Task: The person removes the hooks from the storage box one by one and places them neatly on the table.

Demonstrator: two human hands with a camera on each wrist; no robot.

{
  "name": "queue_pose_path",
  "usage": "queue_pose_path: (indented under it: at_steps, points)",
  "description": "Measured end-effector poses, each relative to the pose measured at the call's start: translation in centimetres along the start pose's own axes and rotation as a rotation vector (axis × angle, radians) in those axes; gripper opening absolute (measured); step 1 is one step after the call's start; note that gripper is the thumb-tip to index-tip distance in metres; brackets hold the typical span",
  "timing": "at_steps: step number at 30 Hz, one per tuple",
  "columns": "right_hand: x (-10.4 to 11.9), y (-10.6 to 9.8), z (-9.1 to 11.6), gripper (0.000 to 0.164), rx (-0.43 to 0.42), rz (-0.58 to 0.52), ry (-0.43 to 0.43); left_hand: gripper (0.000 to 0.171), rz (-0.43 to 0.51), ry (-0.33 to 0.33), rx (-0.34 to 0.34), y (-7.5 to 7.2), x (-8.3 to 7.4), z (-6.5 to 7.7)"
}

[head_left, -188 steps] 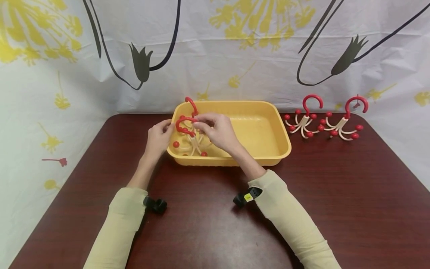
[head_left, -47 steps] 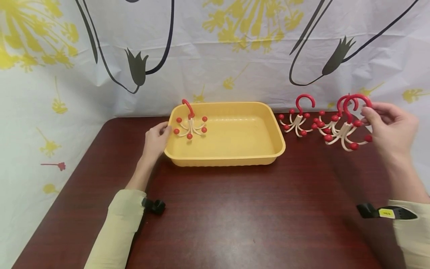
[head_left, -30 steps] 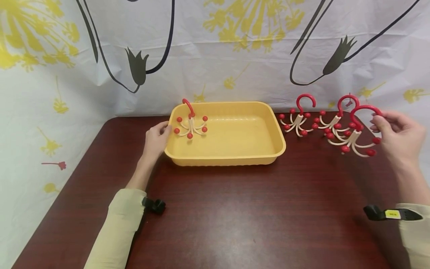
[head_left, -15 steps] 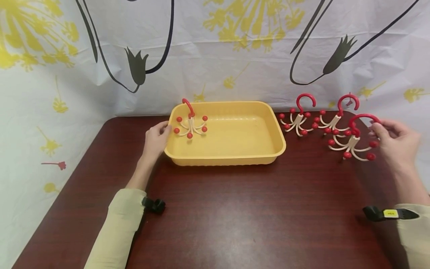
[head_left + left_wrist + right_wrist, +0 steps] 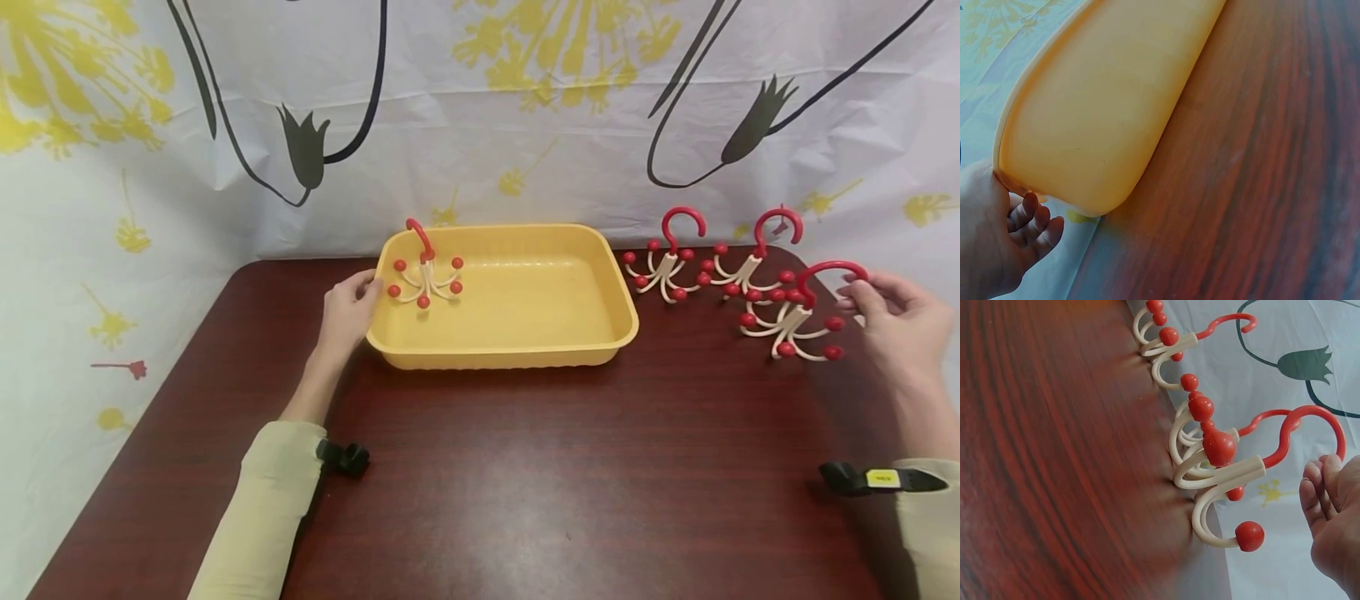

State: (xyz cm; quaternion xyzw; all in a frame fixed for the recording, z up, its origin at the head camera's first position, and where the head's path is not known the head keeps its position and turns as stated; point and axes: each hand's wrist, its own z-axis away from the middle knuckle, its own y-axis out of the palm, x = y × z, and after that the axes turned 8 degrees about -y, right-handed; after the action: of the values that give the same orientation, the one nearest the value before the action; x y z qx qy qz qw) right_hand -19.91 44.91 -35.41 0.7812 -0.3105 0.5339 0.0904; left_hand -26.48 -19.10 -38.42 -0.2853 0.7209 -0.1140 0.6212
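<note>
In the head view my right hand [image 5: 907, 325] pinches the red hook end of a hanger [image 5: 799, 318] with cream curved arms tipped by red balls. The right wrist view shows that hanger's cream stem [image 5: 1238, 475] upright, its arms down at the table top. At the left, my left hand [image 5: 348, 312] grips the end rim of a yellow plastic tub [image 5: 502, 360]; the left wrist view shows the tub's wall [image 5: 1097, 112] with several fingers curled below it. A matching hanger [image 5: 427, 275] stands inside the tub's left end.
Two more such hangers, one nearer the tub [image 5: 667, 268] and one farther right [image 5: 749, 271], stand along the table's back edge, close beside the held one. Behind the dark red table [image 5: 480, 483] hangs a white patterned cloth [image 5: 525, 133].
A hanger has left the tub and travelled right in my right hand, then down to the table beside the other two, shifting slightly right and nearer. My left hand has stayed on the tub.
</note>
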Motion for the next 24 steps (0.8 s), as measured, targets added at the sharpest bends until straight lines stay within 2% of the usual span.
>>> queue_pose_path:
  at_steps: [9,14,19,24]
  points:
    - [-0.4,-0.8,0.2,0.018,0.073,0.030,-0.032,0.036,0.005,0.002,-0.004,0.1,0.2,-0.1]
    - [-0.1,-1.0,0.4,0.021,0.113,0.142,-0.056,0.037,0.000,-0.006,-0.004,0.1,0.3,-0.1]
    - [0.9,-0.8,0.4,0.019,0.107,0.260,-0.086,0.037,0.003,-0.010,-0.001,0.1,0.3,-0.1]
    - [2.0,-0.7,0.4,0.017,0.062,0.258,-0.047,0.036,0.003,-0.005,0.002,0.1,0.2,-0.1]
